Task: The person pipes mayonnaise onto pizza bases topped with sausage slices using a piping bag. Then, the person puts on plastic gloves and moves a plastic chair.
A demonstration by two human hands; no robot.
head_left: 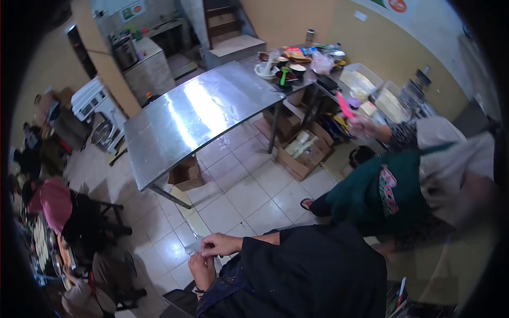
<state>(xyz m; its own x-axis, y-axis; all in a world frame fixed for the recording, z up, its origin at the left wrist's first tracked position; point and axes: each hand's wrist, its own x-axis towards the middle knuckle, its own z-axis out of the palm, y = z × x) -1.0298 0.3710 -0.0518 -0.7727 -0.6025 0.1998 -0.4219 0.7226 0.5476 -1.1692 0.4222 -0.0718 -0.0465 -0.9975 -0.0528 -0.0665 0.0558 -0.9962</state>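
My two hands meet at the bottom middle, in front of black clothing. My right hand [221, 245], the upper one, has bent fingers closed over the fingertips of the other. My left hand [201, 269], below it with a dark band at the wrist, is also closed, its fingers drawn together. Whatever may lie between the fingers is too small to make out. A thin pale strip [194, 246] shows just beyond the fingertips; I cannot tell whether they touch it.
A steel table [175, 122] stands ahead. Bowls [298, 70], packets and plastic tubs [366, 74] crowd the surface behind it. At right, a person in a green apron [371, 196] holds a pink spatula [344, 105]. An open carton [305, 159] sits below. People are seated at left.
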